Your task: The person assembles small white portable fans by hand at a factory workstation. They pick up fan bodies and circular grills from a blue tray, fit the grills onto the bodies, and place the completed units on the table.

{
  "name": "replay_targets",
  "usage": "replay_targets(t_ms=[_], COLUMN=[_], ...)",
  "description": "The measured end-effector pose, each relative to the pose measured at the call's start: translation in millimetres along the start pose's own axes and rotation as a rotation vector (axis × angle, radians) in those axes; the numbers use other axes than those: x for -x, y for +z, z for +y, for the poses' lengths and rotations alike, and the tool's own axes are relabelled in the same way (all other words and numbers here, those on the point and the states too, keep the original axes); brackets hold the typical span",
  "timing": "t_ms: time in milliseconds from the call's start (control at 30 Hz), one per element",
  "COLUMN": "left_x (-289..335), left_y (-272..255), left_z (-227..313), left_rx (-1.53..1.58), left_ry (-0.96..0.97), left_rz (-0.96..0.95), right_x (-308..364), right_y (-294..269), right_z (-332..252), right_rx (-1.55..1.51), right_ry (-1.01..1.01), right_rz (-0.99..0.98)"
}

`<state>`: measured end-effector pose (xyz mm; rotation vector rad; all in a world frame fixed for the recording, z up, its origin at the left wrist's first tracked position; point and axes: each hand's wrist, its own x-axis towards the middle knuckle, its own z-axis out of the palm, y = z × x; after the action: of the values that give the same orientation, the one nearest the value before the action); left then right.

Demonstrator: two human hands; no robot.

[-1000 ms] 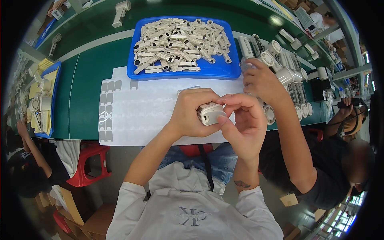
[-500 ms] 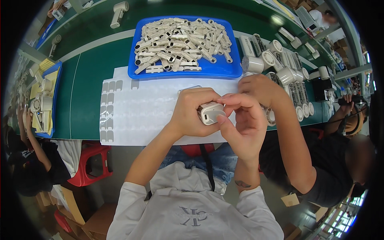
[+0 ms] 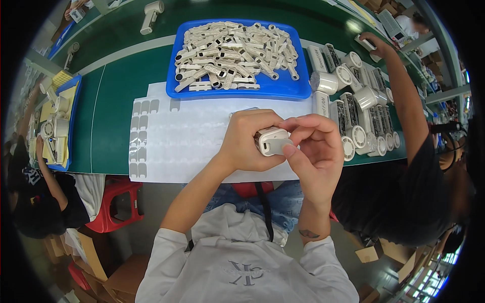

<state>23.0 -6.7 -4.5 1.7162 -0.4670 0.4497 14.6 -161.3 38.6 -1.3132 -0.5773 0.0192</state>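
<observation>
My left hand (image 3: 248, 139) is wrapped round what looks like a white handheld fan (image 3: 264, 150), with the end that has a small oblong port facing up. Most of its body is hidden in the fist. Over that end lies a rounded grey sticker (image 3: 277, 146). The thumb of my right hand (image 3: 316, 156) presses on the sticker's edge, with the index finger curled close by. Beneath my hands spreads a white backing sheet (image 3: 177, 164) with rows of grey stickers (image 3: 139, 139) at its left side. A pale bluish object (image 3: 241, 111) shows partly behind my left hand.
A blue tray (image 3: 237, 94) heaped with white handle parts (image 3: 230, 53) stands beyond the sheet. Several handheld fans (image 3: 353, 111) lie in rows at right. A co-worker's arm (image 3: 406, 96) reaches across there to a fan (image 3: 365, 42). Another blue tray (image 3: 75, 113) is at left.
The co-worker's hand at right has left the fans beside my hands and moved to a fan farther back. My own hands keep nearly the same hold; the view has shifted slightly.
</observation>
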Motion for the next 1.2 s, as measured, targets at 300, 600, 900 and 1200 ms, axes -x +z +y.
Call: replay_targets(t_ms=[300,600,900,1200], left_x=[0.1,1.2,0.0,0.1], left_y=[-2.6,-1.2,-1.4,-2.2], left_z=[-0.4,0.1,-1.6,-4.5], left_rx=[-0.015,0.030,0.022,0.034], left_ry=[0.055,0.011,0.047,0.091], left_rz=[-0.029,0.000,0.005,0.013], right_x=[1.2,2.2,2.9,1.8], right_y=[1.6,4.1,6.5,6.9], right_z=[-7.1,-2.5,-4.6,-3.5], right_rx=[-0.147,0.039,0.117,0.168], right_ry=[0.019,-0.029,-0.041,-0.052], right_rz=[0.100,0.065,0.049,0.026])
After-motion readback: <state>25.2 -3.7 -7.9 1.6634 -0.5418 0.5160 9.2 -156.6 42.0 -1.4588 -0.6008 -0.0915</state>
